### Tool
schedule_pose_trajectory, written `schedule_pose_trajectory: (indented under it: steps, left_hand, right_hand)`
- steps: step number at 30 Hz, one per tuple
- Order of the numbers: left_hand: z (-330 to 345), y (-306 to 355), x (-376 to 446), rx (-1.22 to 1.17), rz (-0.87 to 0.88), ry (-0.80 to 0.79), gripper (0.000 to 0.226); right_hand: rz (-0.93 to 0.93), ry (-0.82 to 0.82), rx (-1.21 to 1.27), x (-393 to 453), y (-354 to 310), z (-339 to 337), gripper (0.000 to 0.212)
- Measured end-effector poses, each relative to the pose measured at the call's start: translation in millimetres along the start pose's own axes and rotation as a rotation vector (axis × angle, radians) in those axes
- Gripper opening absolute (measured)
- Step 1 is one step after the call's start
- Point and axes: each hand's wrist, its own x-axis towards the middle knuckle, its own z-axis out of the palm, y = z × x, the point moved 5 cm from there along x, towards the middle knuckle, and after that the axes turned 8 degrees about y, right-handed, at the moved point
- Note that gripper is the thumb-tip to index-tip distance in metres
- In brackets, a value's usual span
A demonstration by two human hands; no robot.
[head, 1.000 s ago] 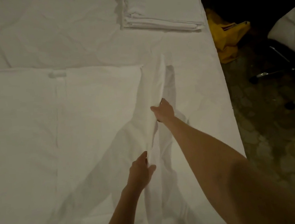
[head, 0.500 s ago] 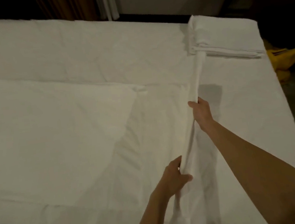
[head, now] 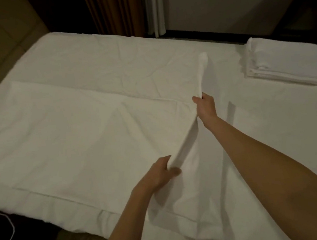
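A large white sheet (head: 72,133) lies spread over the white-covered bed (head: 108,66). Its right edge is lifted off the surface as a raised fold running from near to far. My left hand (head: 160,176) grips the near part of that raised edge. My right hand (head: 205,108) grips it farther along, and the far end of the edge sticks up beyond my fingers. The rest of the sheet lies flat to the left.
A stack of folded white linen (head: 285,66) sits at the bed's far right corner. A brown curtain (head: 113,12) and a wall stand behind the bed. A white cable (head: 8,237) lies on the dark floor at the near left.
Both hands have carried the sheet's raised edge leftward over the flat part. The view has swung left and up, so the folded stack now sits at the right edge.
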Motion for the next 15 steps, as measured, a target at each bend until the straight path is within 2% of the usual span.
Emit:
schedule_pose_trajectory:
  steps: [3, 7, 13, 15]
  left_hand:
    - [-39, -26, -7, 0.023, -0.091, -0.049, 0.032]
    - [-91, -74, -13, -0.038, -0.228, -0.077, 0.058]
    - [-182, -161, 11, -0.141, -0.260, -0.020, 0.041]
    - [-203, -200, 18, -0.137, -0.286, 0.002, 0.029]
  right_hand:
    - [-0.041, -0.023, -0.005, -8, -20, 47, 0.025]
    - [-0.083, -0.059, -0.083, -17, -32, 118, 0.029]
    - [-0.176, -0.107, -0.226, -21, -19, 249, 0.046]
    - [-0.127, -0.178, -0.297, -23, 2, 294, 0.054]
